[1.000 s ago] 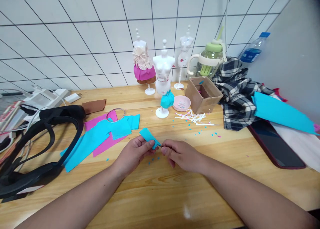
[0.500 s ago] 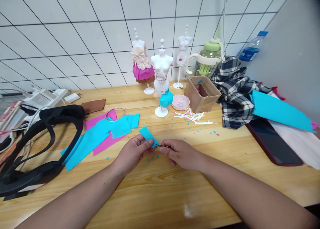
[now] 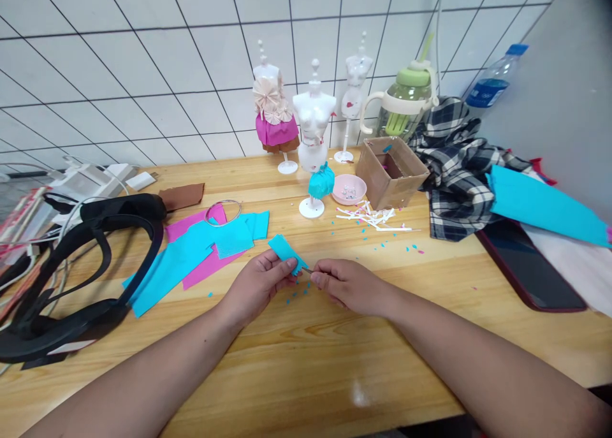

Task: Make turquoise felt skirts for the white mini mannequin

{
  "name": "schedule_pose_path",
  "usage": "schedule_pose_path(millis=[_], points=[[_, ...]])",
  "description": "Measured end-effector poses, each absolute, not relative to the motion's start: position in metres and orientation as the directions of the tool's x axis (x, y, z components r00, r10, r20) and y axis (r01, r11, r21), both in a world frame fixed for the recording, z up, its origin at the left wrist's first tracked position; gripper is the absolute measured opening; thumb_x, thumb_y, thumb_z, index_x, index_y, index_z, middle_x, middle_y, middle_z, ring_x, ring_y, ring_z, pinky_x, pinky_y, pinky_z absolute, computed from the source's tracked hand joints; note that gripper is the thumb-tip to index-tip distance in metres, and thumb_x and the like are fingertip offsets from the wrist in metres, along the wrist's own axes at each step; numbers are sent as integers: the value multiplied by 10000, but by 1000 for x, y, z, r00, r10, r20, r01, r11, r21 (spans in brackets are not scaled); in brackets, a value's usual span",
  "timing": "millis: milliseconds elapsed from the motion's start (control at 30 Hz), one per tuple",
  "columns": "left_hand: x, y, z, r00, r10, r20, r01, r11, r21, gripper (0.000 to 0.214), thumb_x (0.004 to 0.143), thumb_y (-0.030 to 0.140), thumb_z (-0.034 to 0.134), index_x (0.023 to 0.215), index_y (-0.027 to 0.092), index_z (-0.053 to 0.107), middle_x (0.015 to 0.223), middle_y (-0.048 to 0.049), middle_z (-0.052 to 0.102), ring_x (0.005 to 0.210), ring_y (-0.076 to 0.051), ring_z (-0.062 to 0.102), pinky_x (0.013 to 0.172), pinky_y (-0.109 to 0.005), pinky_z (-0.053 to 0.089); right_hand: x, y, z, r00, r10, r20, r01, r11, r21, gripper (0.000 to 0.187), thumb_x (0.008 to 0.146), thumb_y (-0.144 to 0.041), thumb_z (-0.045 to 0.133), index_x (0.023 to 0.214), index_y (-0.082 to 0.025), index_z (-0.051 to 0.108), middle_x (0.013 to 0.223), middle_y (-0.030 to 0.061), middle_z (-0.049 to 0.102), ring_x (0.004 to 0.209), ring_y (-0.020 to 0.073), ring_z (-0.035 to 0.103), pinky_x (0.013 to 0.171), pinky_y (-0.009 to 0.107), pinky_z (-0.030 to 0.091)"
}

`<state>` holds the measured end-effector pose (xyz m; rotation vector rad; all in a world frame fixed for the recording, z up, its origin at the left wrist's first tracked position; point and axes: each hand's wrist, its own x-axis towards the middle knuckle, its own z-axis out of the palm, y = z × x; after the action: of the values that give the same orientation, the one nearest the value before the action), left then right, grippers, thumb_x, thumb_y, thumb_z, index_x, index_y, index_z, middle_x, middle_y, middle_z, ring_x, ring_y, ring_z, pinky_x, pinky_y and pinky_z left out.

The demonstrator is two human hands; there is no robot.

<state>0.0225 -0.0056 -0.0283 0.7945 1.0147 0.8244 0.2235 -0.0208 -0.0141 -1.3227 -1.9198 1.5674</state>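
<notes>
Left hand (image 3: pixel 258 278) pinching blue strip (image 3: pixel 283 248), layered, jagged-edged

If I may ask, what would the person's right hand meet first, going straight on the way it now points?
The right hand points left, so it would probably first meet the blue strip in the left hand; exact depth is unclear.

- Wall (image 3: pixel 176 62): white tiles, dark grout lines.
- Table (image 3: pixel 287 374): pale wood, grain visible, back edge along wall.
- Right: plain grey panel (image 3: pixel 578 94) meeting tiles at corner.
- Light: small bright glare (image 3: pixel 357 393) on table.
</notes>
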Motion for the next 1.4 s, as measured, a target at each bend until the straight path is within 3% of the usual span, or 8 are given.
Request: schedule_pose_path(millis=[133,267,867,1400], points=[[24,-5,-26,287,874,-393,-259,466,846,203,723,287,773,848,162,673,801,-13,717,689,-112,628,682,-229,493,220,-26,-14,-531,790,-307,442,-51,-896,294,969,-457,362,930,-207,511,664,-23,672,492,87,523,496,204,343],[25,-5,-25,316,871,-376,-258,461,849,220,755,299,745,896,150,666,847,-42,723,739,-132,645,717,-243,498,213,-30,-16,-522,794,-312,425,-75,-902,286,963,-478,374,992,-214,479,786,2,721,437,74,529,452,200,364],[26,-6,-24,338,875,-346,-249,438,864,206,745,308,749,848,148,671,822,-42,717,753,-147,644,737,-270,505,205,-31,-23,-467,841,-273,367,-96,-925,231,964,-443,378,915,-225,436,790,-9,709,443,86,561,438,204,421],[25,-5,-26,313,873,-375,-251,457,853,229,713,308,774,858,161,676,797,-24,710,725,-137,632,712,-255,492,212,-30,-17,-510,796,-327,421,-100,-902,273,965,-469,349,931,-222,460,609,-47,602,475,100,549,469,207,378]])
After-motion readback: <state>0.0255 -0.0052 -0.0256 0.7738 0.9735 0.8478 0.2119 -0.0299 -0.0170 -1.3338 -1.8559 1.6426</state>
